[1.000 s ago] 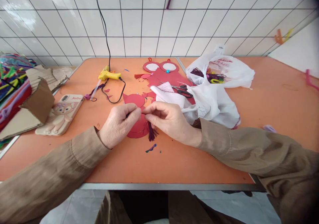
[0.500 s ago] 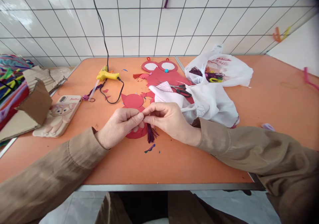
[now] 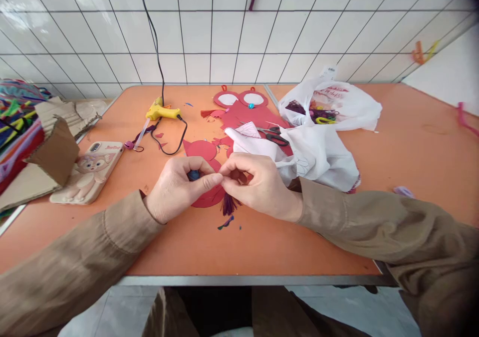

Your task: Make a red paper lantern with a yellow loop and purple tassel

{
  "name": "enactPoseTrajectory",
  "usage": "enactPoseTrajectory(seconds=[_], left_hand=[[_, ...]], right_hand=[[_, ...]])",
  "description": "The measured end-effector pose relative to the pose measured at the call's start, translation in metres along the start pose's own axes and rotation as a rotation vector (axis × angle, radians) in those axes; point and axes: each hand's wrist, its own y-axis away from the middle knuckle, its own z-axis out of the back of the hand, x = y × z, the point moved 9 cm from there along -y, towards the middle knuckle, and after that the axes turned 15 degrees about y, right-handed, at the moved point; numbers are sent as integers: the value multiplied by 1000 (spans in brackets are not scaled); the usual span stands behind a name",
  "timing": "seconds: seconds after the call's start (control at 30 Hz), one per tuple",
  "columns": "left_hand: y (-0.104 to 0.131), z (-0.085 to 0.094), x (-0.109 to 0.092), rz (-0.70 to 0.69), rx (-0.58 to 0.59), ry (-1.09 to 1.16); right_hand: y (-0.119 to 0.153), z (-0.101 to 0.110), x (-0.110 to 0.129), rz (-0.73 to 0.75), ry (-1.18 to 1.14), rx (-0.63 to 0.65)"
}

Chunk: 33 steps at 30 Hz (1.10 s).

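Observation:
Over a red paper shape (image 3: 200, 150) with pointed ears, my left hand (image 3: 183, 184) and my right hand (image 3: 258, 184) meet with fingertips pinched together. Whatever lies between the fingertips is too small to make out. A dark blue round thing (image 3: 193, 175) shows inside the curl of my left fingers. Just below the fingertips a dark purple tassel (image 3: 229, 204) hangs over the paper's edge. White cloth (image 3: 322, 152) lies beside my right hand, with black-handled scissors (image 3: 276, 137) on it.
A yellow glue gun (image 3: 162, 111) with its cable stands at the back left. Near the left edge are a phone (image 3: 92, 172) and cardboard (image 3: 56, 152). Larger red cut-outs (image 3: 247, 115) lie behind my hands, and a white plastic bag (image 3: 352, 105) sits at the back right.
My left fingers have opened their curl a little, and the dark blue round thing now shows between them. Both hands stay pinched together at nearly the same place.

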Motion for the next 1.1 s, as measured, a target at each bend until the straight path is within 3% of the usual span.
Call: enactPoseTrajectory(seconds=[0.13,0.3,0.7,0.93,1.1], left_hand=[[-1,-1,6,56,14,-1],[-3,-1,11,98,22,100],[-1,-3,14,92,18,163],[-1,0,14,94,-16,163],[0,-3,19,150,0,334]], right_hand=[[3,6,15,227,156,-104],[3,7,15,252,190,-118],[2,9,14,214,154,-113],[-3,-7,-9,-73,-95,70],[-4,-8,-12,-84,-177,83]])
